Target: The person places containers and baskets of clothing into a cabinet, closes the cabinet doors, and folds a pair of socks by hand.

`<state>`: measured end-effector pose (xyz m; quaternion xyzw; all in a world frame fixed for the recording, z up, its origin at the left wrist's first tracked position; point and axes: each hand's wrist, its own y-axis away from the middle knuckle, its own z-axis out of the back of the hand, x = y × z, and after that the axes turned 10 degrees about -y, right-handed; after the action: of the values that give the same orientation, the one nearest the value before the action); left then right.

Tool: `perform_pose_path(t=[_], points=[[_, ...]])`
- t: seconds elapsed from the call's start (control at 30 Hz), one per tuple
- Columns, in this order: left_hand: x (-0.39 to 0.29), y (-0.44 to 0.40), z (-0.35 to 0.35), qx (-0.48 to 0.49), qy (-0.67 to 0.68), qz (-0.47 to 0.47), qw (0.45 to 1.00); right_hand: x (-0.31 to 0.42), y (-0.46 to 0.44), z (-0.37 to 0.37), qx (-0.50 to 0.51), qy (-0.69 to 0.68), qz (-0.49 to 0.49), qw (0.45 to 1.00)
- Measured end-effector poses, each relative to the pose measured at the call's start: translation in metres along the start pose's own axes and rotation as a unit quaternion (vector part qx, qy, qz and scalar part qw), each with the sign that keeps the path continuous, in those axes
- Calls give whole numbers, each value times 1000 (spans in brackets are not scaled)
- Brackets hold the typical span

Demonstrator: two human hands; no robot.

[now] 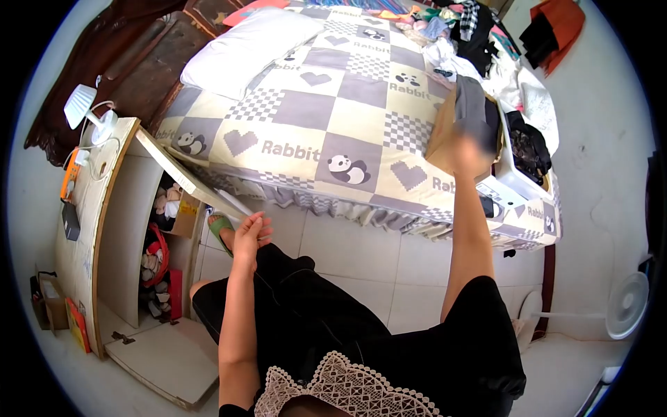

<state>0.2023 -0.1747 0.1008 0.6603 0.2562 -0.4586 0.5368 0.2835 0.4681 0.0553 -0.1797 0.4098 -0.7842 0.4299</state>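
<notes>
My right hand (pixel 470 156) reaches out over the bed's near right corner, at the front of an open brown paper bag (pixel 440 135). A grey cloth (pixel 470 101) lies over the bag's opening, just beyond the hand. The fingers are blurred, so their grip does not show. My left hand (pixel 251 233) is held low over my lap, fingers loosely curled and apart, with nothing visible in them. Close by is the end of a pale swung-out panel (pixel 177 170) of the wooden cabinet (pixel 118 208).
A white bin (pixel 511 187) of dark clothes stands beside the bag. Clothes are heaped (pixel 479 35) on the bed's far right; a white pillow (pixel 250 52) lies at left. A lower cabinet door (pixel 163 358) hangs open. A lamp (pixel 81 105) tops the cabinet; a fan (pixel 627 306) is at right.
</notes>
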Motion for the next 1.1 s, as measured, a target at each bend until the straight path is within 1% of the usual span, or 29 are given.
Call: perform_pose_path(t=[0.07, 0.1, 0.13, 0.2, 0.23, 0.27, 0.3, 0.33, 0.37, 0.43, 0.5, 0.57, 0.6, 0.63, 0.67, 0.73, 0.8, 0.87, 0.9, 0.97, 1.0, 1.03, 1.07, 1.1], points=[[6, -1, -5, 19, -15, 29, 999, 28, -6, 46, 17, -81, 13, 996], [8, 0, -11, 23, -17, 28, 999, 38, -2, 54, -13, -125, 41, 991], [9, -2, -16, 23, -21, 28, 999, 52, 1, 65, -13, -125, 38, 991], [12, -5, -27, 57, -61, 16, 996, 92, 2, 106, 67, -200, -55, 976], [7, -3, -36, 68, -65, 17, 995, 107, 9, 118, 68, -199, -57, 976], [7, -4, -46, 68, -67, 18, 995, 123, 17, 127, 48, -159, -59, 984], [8, -5, -56, 91, -77, 11, 993, 139, 24, 139, 28, -119, -60, 991], [10, -7, -66, 112, -87, 3, 990, 157, 26, 164, 12, -138, -36, 990], [14, -10, -78, 112, -88, 4, 990, 174, 28, 192, -3, -156, -12, 988], [23, -16, -104, 164, -121, -15, 979, 202, 44, 229, 68, -223, -40, 972], [6, -3, -132, 185, -103, 11, 977, 226, 60, 260, 211, -192, -117, 951], [-16, 11, -157, 212, -86, 37, 973, 236, 68, 306, 207, -237, -7, 949], [-26, 17, -165, 252, -54, 25, 966, 242, 74, 318, 219, -250, 5, 943], [-35, 22, -171, 290, -23, 13, 957, 245, 85, 321, 229, -261, 7, 938], [-45, 29, -176, 295, -25, 15, 955, 246, 95, 323, 238, -273, 8, 932], [-56, 38, -178, 258, -127, 21, 958, 248, 108, 329, 237, -287, 2, 928], [-44, 30, -175, 270, -133, 26, 953, 252, 115, 328, 236, -307, -2, 922], [-38, 28, -176, 235, -128, -42, 963, 252, 120, 326, 242, -313, -19, 918], [-37, 28, -177, 233, -128, -39, 963, 250, 115, 329, 245, -314, -20, 917], [-39, 22, -180, 187, -207, -59, 958, 240, 99, 338, 190, -451, -34, 871], [-45, 22, -181, 182, -207, -58, 959, 226, 100, 339, 166, -463, -57, 869], [-53, 25, -181, 180, -213, -61, 958, 213, 101, 337, 103, -479, -92, 867], [-58, 27, -180, 176, -218, -63, 958, 193, 113, 321, 6, -464, -87, 882], [-59, 25, -179, 168, -217, -62, 960, 174, 125, 307, -48, -385, -157, 908]])
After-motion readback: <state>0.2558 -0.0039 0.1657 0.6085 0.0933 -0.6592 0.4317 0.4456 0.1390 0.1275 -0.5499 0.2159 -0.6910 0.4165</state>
